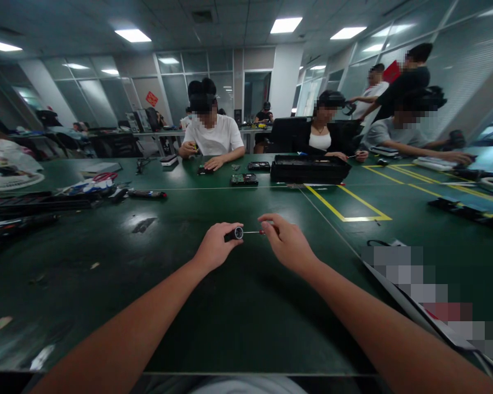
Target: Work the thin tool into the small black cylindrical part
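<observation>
My left hand (212, 249) is closed around a small black cylindrical part (231, 236) with a pale ring at its round end. Between the fingers of my right hand (288, 242) is a screwdriver (253, 232), with a thin metal shaft and a bit of red at the handle. Its shaft points left, towards the black part; whether the tip touches it I cannot tell. Both hands are held over the green table (230, 323), and the fingers hide most of the screwdriver's handle.
A long black housing (312, 171) and a green circuit board (244, 179) lie further back. Tools and cables (92, 183) are piled at the left, near a dark pen-shaped tool (148, 194). Papers (414, 290) lie at the right. Several people sit across the table.
</observation>
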{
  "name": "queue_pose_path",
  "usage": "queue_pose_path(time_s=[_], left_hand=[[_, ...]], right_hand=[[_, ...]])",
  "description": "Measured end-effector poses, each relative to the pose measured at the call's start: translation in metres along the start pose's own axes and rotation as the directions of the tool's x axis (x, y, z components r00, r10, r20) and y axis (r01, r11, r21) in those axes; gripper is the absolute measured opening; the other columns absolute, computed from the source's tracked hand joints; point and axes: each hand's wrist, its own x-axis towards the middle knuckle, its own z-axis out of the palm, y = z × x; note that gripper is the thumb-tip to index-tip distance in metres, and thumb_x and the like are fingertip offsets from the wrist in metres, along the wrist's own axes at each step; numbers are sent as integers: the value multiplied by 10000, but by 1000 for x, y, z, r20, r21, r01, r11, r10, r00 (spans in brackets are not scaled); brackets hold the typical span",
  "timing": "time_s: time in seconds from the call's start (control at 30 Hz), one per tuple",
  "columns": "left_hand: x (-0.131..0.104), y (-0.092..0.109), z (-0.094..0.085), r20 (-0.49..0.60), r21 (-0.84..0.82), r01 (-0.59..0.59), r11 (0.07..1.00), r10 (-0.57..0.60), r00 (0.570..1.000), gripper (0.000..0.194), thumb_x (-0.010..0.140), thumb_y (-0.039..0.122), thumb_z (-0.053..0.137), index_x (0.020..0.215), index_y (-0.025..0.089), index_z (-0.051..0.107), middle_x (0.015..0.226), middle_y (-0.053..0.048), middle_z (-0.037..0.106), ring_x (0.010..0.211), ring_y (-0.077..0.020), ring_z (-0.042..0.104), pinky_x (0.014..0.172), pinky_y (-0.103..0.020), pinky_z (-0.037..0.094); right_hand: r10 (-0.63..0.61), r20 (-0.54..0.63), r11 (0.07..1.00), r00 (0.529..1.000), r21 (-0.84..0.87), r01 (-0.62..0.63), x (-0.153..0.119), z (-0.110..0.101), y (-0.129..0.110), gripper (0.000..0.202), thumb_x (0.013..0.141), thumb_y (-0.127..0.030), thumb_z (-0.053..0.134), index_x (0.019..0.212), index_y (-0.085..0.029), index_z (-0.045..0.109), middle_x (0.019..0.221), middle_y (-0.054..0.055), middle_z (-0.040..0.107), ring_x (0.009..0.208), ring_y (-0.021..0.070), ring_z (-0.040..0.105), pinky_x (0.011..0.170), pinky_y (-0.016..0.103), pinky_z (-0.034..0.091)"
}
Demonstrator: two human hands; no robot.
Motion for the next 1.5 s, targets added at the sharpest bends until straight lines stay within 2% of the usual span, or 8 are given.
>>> queue_pose_path(time_s=[0.2,0.43,0.6,0.7,0.8,0.87,1.23,1.5], left_hand=[[0,2,-3,-17,-15,7,1000,-7,1000,402,833,222,700,1228,272,649,1151,-32,671,1086,-218,585,966,-376,432],[-1,3,-3,22,-10,13,1000,-13,1000,406,833,230,703,1232,281,647,1129,-30,673,1067,-226,582,937,-384,436],[-1,1,-3,-3,-11,24,1000,-24,1000,412,837,216,698,1241,273,639,1133,-29,668,1062,-212,584,945,-370,431],[0,3,-3,10,-7,-22,1000,22,1000,402,835,222,706,1229,271,643,1143,-26,670,1069,-210,581,948,-370,427],[1,4,-2,13,28,-110,994,109,994,386,843,240,706,1223,279,643,1167,-21,670,1090,-214,570,970,-391,407],[2,2,-1,11,62,-106,992,106,994,384,848,236,702,1224,278,641,1169,-21,670,1088,-217,569,977,-406,398],[2,3,-1,55,64,-55,996,51,997,403,845,264,701,1243,276,635,1114,-35,670,1032,-225,573,944,-402,410],[0,5,-1,50,46,-25,999,23,998,412,847,293,700,1253,295,627,1067,-21,676,990,-230,568,888,-388,419]], right_hand=[[-53,-33,990,998,127,57,-4,2,-1,277,967,-348,447,1196,-217,530,856,28,663,729,179,616,640,300,433],[24,-42,994,999,107,-19,-3,1,0,258,986,-361,369,1129,-226,536,763,8,648,597,166,568,563,297,372],[46,-83,947,996,319,-17,-1,7,2,220,911,-360,519,1071,-211,538,858,33,646,748,186,615,673,325,471],[183,-91,841,979,531,-107,4,13,8,249,874,-437,579,950,-200,586,833,40,649,736,185,620,708,350,510],[407,-21,578,913,780,-239,10,18,17,300,891,-496,521,861,-201,569,705,21,591,604,166,577,647,363,543],[479,3,496,878,824,-273,12,19,22,281,886,-486,524,820,-214,549,652,10,558,557,164,552,609,360,547],[288,-127,734,949,666,-133,6,20,16,302,909,-488,521,965,-199,589,850,45,641,752,169,620,678,330,544],[177,-153,861,972,503,-78,3,13,11,339,936,-494,490,951,-179,616,783,40,676,695,168,634,668,314,497]])
